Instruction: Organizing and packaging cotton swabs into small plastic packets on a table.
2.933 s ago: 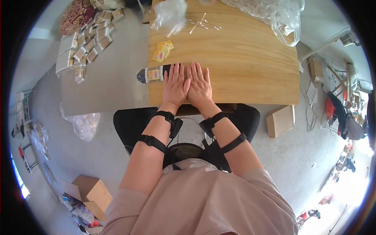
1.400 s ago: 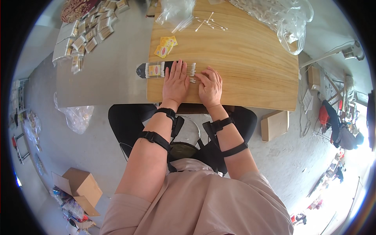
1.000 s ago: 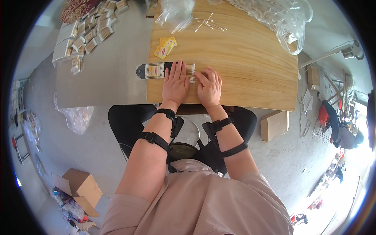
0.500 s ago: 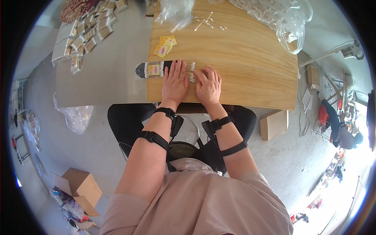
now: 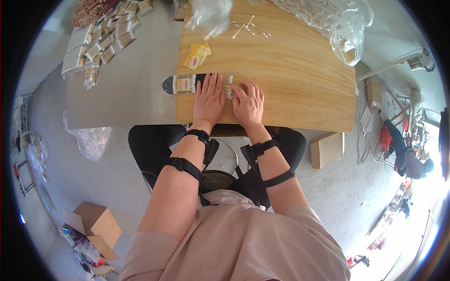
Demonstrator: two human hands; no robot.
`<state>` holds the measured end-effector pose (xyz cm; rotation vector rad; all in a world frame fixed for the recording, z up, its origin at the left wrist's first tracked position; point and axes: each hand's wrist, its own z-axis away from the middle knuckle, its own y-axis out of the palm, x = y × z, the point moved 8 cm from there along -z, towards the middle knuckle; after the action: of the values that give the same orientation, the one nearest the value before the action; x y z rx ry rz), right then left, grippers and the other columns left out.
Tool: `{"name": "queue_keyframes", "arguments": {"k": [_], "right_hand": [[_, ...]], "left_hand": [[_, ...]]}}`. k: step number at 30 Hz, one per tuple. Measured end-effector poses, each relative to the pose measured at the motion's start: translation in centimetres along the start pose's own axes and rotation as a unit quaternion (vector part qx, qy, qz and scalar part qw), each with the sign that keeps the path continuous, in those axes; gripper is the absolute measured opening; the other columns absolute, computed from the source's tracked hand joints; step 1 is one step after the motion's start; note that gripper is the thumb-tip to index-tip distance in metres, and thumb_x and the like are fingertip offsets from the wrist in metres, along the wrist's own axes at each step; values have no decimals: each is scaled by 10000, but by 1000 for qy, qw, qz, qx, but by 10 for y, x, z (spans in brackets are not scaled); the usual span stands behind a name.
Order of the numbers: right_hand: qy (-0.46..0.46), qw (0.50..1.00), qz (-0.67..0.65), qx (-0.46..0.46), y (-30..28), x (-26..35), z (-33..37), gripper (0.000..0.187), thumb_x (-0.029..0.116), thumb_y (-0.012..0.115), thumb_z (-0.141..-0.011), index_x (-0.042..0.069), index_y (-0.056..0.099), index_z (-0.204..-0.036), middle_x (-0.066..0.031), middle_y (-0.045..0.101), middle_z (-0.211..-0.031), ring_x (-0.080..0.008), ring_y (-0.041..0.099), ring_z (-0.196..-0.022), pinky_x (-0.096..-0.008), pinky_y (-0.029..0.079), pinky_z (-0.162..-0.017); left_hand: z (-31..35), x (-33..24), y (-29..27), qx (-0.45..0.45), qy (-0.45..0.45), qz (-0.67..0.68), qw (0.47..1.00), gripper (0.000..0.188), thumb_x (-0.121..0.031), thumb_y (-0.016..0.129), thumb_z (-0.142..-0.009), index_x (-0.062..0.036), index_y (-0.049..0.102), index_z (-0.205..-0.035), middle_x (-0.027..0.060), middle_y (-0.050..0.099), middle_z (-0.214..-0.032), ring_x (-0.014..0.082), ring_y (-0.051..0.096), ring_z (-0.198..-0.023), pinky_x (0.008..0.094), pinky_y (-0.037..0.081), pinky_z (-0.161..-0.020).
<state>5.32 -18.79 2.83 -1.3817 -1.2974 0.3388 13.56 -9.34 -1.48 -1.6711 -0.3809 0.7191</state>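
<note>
On the near left part of the wooden table top (image 5: pixel 290 70), my left hand (image 5: pixel 209 100) lies flat, fingers stretched forward, over a row of cotton swabs (image 5: pixel 228 79). Under them is a dark strip (image 5: pixel 167 85) that reaches past the wood's left edge. Left of that hand, a yellow-and-white card (image 5: pixel 185 84) lies on more swabs. My right hand (image 5: pixel 248 103) rests just to the right, fingers bent and a little apart, its thumb side at the swabs' right ends. Nothing shows in its grasp. The palm hides the middle of the row.
Yellow cards (image 5: pixel 197 56) lie beyond the row, with loose swabs (image 5: pixel 251 28) and a clear plastic bag (image 5: pixel 209 14) farther back. A large plastic bag (image 5: pixel 347 35) sits far right. Several packed swab bundles (image 5: pixel 101 40) cover the grey table's far left. An open carton (image 5: pixel 98 225) stands on the floor.
My right hand has shifted very slightly left and nearer to the swab ends. My left hand has stayed flat in place.
</note>
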Motion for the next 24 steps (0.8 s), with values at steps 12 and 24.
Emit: {"name": "queue_keyframes", "arguments": {"k": [12, 24], "right_hand": [[10, 1000, 5, 3, 1, -1, 0, 322, 183, 612, -849, 193, 666, -1166, -80, 568, -1195, -288, 510, -1206, -442, 361, -1064], [35, 999, -9, -14, 0, -6, -10, 246, 181, 635, -838, 177, 678, -1081, -66, 595, -1120, -292, 544, -1112, -457, 395, -996]], "left_hand": [[0, -1, -1, -11, 1, 2, 1000, 570, -309, 436, -973, -76, 361, -1488, 91, 295, -1573, 260, 254, -1462, 480, 186, -1191], [-1, -1, -4, -12, 1, 3, 1000, 564, -304, 446, -970, -67, 372, -1476, 101, 308, -1564, 270, 270, -1454, 479, 202, -1188]]}}
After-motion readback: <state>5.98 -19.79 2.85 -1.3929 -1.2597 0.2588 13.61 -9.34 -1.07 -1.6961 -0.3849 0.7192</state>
